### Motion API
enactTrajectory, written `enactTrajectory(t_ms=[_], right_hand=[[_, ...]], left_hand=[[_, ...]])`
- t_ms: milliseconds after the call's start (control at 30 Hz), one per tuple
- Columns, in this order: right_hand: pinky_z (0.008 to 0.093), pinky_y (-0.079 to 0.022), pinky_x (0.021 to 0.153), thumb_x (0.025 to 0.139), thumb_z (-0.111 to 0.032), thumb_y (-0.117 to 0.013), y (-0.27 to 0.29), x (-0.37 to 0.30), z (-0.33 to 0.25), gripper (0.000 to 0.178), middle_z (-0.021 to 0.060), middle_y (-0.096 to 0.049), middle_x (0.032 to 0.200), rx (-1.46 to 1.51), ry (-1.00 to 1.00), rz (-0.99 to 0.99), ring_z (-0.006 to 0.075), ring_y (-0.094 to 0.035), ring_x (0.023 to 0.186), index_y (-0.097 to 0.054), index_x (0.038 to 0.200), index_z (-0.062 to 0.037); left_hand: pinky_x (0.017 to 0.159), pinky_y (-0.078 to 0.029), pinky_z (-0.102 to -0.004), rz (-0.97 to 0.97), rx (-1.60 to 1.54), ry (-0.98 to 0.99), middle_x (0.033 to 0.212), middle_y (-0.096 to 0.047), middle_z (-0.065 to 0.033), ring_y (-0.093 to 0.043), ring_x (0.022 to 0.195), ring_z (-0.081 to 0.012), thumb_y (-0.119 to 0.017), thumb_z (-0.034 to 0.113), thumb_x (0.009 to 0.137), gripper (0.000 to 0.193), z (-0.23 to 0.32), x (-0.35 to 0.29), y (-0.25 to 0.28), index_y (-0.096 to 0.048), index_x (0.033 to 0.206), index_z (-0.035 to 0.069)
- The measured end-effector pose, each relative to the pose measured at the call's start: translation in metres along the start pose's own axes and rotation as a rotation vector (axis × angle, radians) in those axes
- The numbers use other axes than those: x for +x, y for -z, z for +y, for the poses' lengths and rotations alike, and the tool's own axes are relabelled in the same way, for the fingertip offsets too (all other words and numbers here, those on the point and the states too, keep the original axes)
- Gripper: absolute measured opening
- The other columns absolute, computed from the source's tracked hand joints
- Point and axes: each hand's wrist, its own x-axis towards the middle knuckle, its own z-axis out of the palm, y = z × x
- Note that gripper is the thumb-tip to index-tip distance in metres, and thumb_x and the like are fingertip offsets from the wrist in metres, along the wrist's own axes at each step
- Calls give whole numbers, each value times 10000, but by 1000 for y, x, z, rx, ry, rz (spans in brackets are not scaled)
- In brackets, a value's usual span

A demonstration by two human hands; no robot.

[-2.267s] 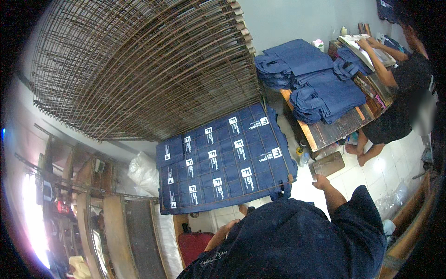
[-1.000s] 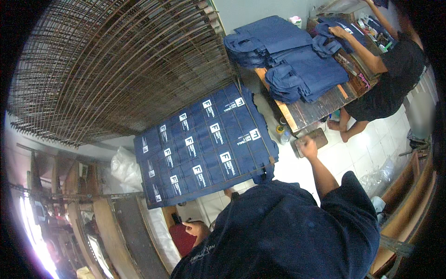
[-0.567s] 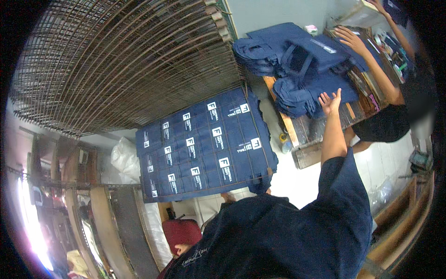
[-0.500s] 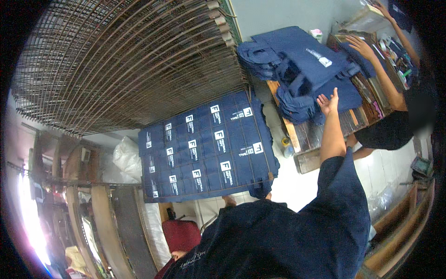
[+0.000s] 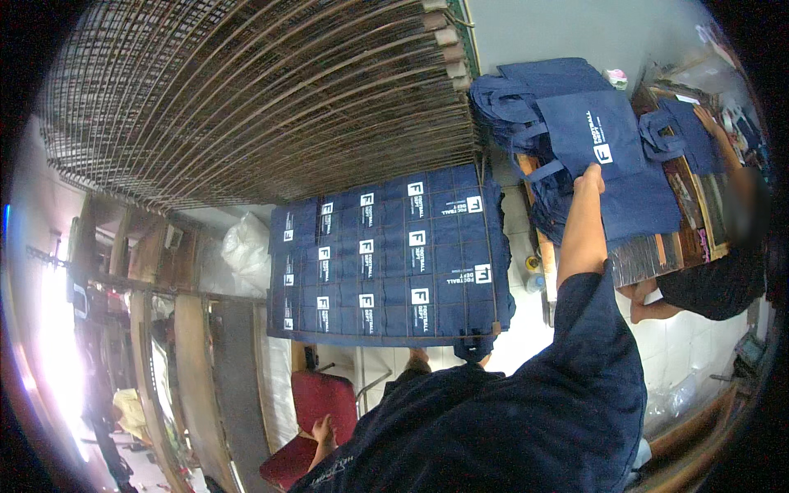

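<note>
At the lower edge of a printed navy tote bag (image 5: 575, 123), my right hand (image 5: 590, 181) is closed, its fingers pinching the cloth beside the white print. This bag lies on top of a pile of navy bags (image 5: 608, 214), with loose handles hanging at its left side. My left hand (image 5: 323, 430) is low beside the red chair (image 5: 322, 401), fingers loosely bent and apart, with nothing visible in it. In front of me, rows of printed navy bags (image 5: 390, 271) lie spread on a wire drying rack shelf.
Many raised wire shelves (image 5: 271, 107) slant over the spread bags at the upper left. On the right, a co-worker's hand (image 5: 708, 122) touches another navy bag (image 5: 686, 135) at a wooden bench (image 5: 641, 259). A white plastic bundle (image 5: 246, 251) sits left of the rack.
My right hand went from open above the pile to closed on the top bag's edge. That bag now lies turned, its print nearer me. The co-worker's reaching hand drew right. My left hand shows more.
</note>
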Motion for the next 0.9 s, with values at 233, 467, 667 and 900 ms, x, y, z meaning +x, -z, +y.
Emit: enactTrajectory(t_ms=[233, 467, 667, 900], right_hand=[[468, -395, 861, 706, 14, -553, 4, 36, -26, 416, 184, -506, 1113, 289, 1, -377, 289, -516, 989, -466, 1112, -4], [312, -391, 812, 653, -28, -512, 111, -127, -87, 736, 113, -405, 1199, 44, 675, -851, 210, -471, 949, -224, 1330, -72], [265, -314, 924, 580, -49, -470, 227, -196, -118, 740, 92, -376, 1281, -560, 1099, -1394, 180, -423, 1066, -329, 1307, -32], [297, -149, 1041, 637, 47, -553, 302, -277, -109, 754, 120, -300, 1364, -1396, 769, -2014, 195, -223, 1285, -269, 1332, -25]], left_hand=[[701, -473, -302, -264, 1037, -541, 825, -634, -111, -603, 779, -171, -675, 316, 724, 429, 73, -26, -228, -568, 1030, 34], [714, -447, -294, -523, 639, -805, 862, -613, -71, -564, 790, -137, -645, 256, 776, 362, 121, -15, -322, -561, 1035, 17], [730, -442, -270, -732, 474, -723, 892, -610, -66, -554, 819, -128, -536, 325, 853, 343, 177, -80, -442, -551, 1074, 63], [939, -292, -458, -1246, 219, -244, 1305, -345, -125, -344, 1177, -232, -313, 733, 732, 841, 193, -139, -513, -284, 1328, 140]])
